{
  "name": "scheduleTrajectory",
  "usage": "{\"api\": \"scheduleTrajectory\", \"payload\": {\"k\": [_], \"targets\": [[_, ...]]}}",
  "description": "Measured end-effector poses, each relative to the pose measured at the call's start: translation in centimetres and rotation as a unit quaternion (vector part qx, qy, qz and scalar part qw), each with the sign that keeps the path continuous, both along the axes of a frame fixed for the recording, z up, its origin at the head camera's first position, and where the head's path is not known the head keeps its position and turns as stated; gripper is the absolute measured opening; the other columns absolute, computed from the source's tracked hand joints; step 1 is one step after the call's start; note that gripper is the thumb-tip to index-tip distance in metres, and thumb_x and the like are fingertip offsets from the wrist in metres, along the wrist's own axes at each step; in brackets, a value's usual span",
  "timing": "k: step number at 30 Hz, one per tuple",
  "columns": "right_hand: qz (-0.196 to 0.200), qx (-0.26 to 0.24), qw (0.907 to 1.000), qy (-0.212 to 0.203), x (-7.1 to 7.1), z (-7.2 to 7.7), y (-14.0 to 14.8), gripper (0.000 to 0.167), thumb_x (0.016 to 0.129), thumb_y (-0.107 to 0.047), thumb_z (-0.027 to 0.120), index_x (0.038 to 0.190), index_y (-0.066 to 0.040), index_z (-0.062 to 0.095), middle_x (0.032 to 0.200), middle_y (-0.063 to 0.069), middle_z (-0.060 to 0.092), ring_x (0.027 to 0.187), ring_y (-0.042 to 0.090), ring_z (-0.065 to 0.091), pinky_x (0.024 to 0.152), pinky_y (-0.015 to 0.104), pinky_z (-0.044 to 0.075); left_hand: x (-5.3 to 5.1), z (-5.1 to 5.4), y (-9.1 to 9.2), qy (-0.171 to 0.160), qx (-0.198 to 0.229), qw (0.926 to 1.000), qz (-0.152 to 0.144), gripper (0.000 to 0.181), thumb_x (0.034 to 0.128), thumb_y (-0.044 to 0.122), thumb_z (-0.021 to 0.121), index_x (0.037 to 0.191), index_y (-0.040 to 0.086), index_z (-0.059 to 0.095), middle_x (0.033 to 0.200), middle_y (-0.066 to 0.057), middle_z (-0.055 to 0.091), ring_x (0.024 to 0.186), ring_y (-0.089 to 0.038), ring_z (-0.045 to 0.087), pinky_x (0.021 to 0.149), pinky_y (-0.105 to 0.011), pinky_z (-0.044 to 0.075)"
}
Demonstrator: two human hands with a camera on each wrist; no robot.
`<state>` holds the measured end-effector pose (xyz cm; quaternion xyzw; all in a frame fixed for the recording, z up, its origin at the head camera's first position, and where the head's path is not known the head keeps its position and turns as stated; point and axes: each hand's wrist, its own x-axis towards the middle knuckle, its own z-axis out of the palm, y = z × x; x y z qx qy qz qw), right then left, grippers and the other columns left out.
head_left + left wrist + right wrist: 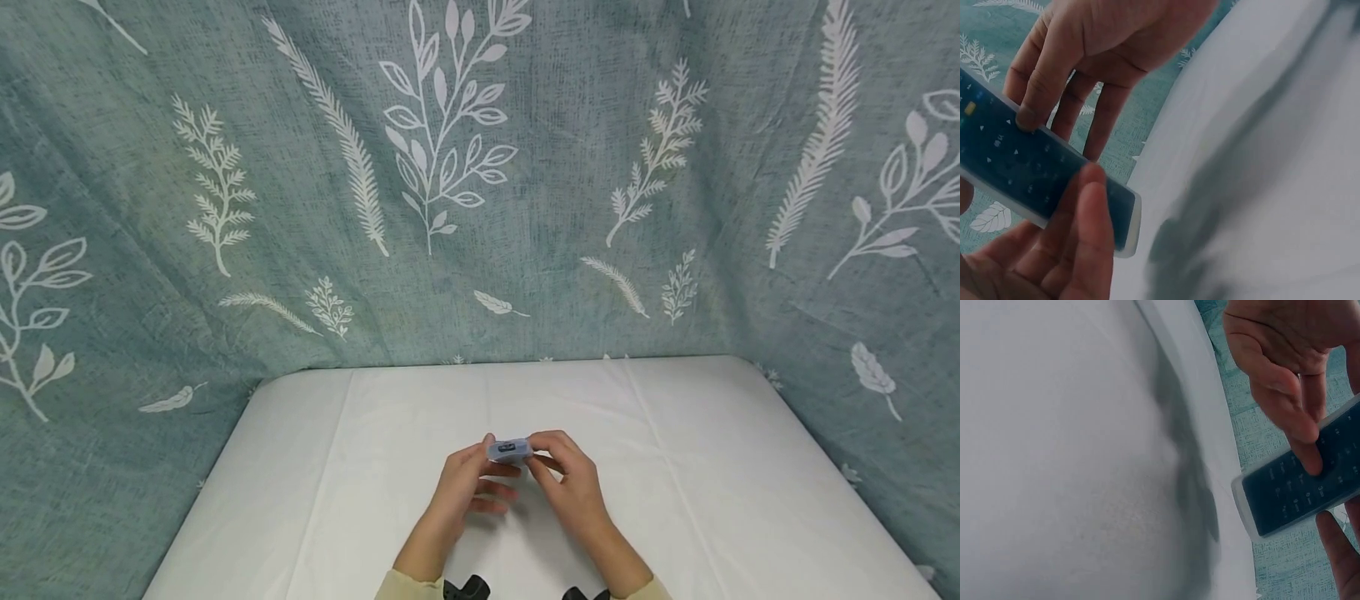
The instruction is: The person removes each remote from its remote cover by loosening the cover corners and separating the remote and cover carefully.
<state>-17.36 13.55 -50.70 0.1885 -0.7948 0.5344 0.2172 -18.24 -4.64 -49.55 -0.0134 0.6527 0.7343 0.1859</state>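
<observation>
A slim remote control (1007, 147) in a pale translucent cover is held up off the table between both hands. From the head view only its small end with a dark window shows. My left hand (465, 483) grips one side, thumb at the upper edge; in the right wrist view a left finger (1310, 453) lies across the button face. The right hand (573, 483) pinches the other side between thumb and fingers; in the left wrist view its fingertips press on the long edge. White markings and a yellow button are on the dark face.
A white cloth (375, 467) covers the table below the hands. Behind and beside it hangs a green-blue curtain (555, 200) with white leaf patterns. Black wrist devices (468, 587) show at the bottom edge of the head view.
</observation>
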Motion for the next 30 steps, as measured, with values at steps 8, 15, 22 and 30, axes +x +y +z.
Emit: {"api": "scheduleTrajectory", "payload": {"k": [8,15,22,30], "targets": [[0.031,0.009,0.9995,0.003,0.0,-0.5,0.1,0.026,0.088,0.006,0.070,0.110,-0.008,0.070,0.112,0.008,0.064,0.111,0.005,0.063,0.097,0.029,0.056,-0.1,0.1,0.1,-0.008,0.012,0.9999,-0.002,0.065,0.0961,0.059,0.054,0.136,0.009,0.060,0.111,-0.011,0.075,0.089,-0.024,0.076,0.063,-0.031,0.062],[-0.006,0.054,0.9983,0.023,0.2,-0.6,0.1,0.038,0.083,0.009,0.074,0.109,-0.019,0.071,0.116,-0.001,0.066,0.112,0.010,0.062,0.094,0.023,0.057,-0.2,0.0,0.2,-0.001,0.015,0.9998,0.012,0.048,0.1011,0.037,0.054,0.139,0.008,0.057,0.116,-0.010,0.070,0.086,-0.019,0.073,0.069,-0.037,0.063],[-0.029,0.115,0.9915,0.054,0.2,-1.1,0.3,0.042,0.078,0.009,0.077,0.109,-0.019,0.070,0.121,-0.003,0.066,0.115,0.018,0.061,0.092,0.025,0.056,-0.2,-0.1,0.2,-0.006,0.020,0.9994,0.026,0.054,0.0975,0.025,0.057,0.150,0.017,0.046,0.133,-0.018,0.060,0.098,-0.021,0.070,0.073,-0.041,0.061],[-0.027,0.143,0.9874,0.063,0.3,-1.1,0.6,0.043,0.079,0.005,0.077,0.113,-0.020,0.069,0.124,0.000,0.064,0.119,0.018,0.060,0.102,0.016,0.046,-0.3,-0.2,0.1,-0.014,0.052,0.9981,0.031,0.070,0.0942,0.016,0.058,0.157,0.008,0.028,0.125,-0.014,0.064,0.095,-0.017,0.068,0.071,-0.031,0.058]]}}
